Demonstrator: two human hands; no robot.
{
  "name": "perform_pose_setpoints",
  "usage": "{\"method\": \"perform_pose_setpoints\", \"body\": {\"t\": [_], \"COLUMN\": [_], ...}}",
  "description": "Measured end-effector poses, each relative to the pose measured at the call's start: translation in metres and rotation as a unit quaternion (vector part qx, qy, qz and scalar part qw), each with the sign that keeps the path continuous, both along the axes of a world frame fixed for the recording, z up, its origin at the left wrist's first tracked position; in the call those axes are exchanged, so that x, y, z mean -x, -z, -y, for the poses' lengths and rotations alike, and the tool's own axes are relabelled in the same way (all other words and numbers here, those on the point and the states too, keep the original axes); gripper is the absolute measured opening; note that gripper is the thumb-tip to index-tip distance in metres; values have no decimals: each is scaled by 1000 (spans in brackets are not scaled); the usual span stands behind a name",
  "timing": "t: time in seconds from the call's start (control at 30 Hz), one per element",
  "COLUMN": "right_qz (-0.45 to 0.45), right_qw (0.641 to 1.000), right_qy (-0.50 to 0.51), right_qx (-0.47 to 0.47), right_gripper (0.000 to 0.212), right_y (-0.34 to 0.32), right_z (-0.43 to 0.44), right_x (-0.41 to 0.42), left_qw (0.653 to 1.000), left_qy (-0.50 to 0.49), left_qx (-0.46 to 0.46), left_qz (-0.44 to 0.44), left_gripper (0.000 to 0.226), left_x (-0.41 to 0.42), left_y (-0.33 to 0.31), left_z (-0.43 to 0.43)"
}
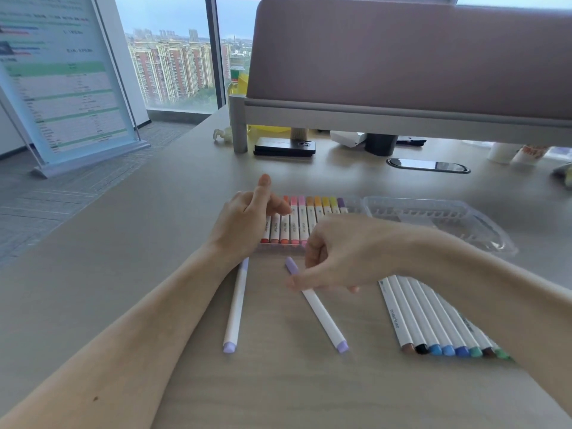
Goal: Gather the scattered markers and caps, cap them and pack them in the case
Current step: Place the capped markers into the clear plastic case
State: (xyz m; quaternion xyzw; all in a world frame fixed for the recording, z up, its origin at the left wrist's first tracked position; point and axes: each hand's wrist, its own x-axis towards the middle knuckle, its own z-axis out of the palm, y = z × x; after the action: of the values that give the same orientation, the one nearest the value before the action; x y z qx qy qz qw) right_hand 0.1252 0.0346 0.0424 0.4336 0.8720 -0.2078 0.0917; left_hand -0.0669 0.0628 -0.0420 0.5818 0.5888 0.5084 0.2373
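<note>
The left hand (pixel 247 218) hangs released over the left end of the case (pixel 353 205), thumb pointing up, fingers loosely spread and holding nothing. The right hand (pixel 337 252) curls its fingers down onto a lilac marker (pixel 318 308) just below its capped upper end. The fingertips are blurred, so I cannot tell whether they pinch it or only touch it. This marker lies on the desk (pixel 154 243), running from 11 o'clock down to 5 o'clock.

A second lilac marker (pixel 236 308) lies near it at 9 o'clock, almost upright in the view, apart from both hands. At 4 o'clock from the right hand a row of loose markers (pixel 433 323) lies side by side — brown, black, blues and greens at their near ends. The case sits at 12 o'clock, holding packed markers (pixel 301 218) from red through purple, its clear lid (pixel 433 218) folded open at 3 o'clock.

Beyond stands a mauve partition (pixel 402 57) — with a window (pixel 173 57) on apartment blocks at 11 o'clock and a standing notice board (pixel 62 82) at 10 o'clock.
</note>
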Motion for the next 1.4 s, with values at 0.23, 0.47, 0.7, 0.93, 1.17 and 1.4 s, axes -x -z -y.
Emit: {"method": "perform_pose_setpoints", "body": {"t": [0.23,0.47,0.7,0.93,1.17,1.4], "right_qz": [-7,-242,-341,-326,-276,-250], "right_qw": [1000,949,891,888,905,913], "right_qy": [15,152,212,279,314,322], "right_qx": [-18,131,212,166,80,32], "right_gripper": [32,26,22,25,19,17], "right_y": [11,3,-2,4,13,18], "right_z": [-2,-32,-61,-85,-98,-98], "right_x": [2,-16,-45,-55,-48,-44], "left_qw": [1000,1000,1000,1000,999,998], "left_qy": [-1,-10,-2,-7,-8,-14], "left_qx": [-1,0,8,12,9,12], "left_qz": [-8,-22,-25,-28,-35,-53], "left_gripper": [74,71,69,69,69,69], "left_x": [-1,-2,-2,-4,-3,-5], "left_y": [-1,-2,-3,-4,-5,-7], "left_z": [1,3,5,7,9,11]}}
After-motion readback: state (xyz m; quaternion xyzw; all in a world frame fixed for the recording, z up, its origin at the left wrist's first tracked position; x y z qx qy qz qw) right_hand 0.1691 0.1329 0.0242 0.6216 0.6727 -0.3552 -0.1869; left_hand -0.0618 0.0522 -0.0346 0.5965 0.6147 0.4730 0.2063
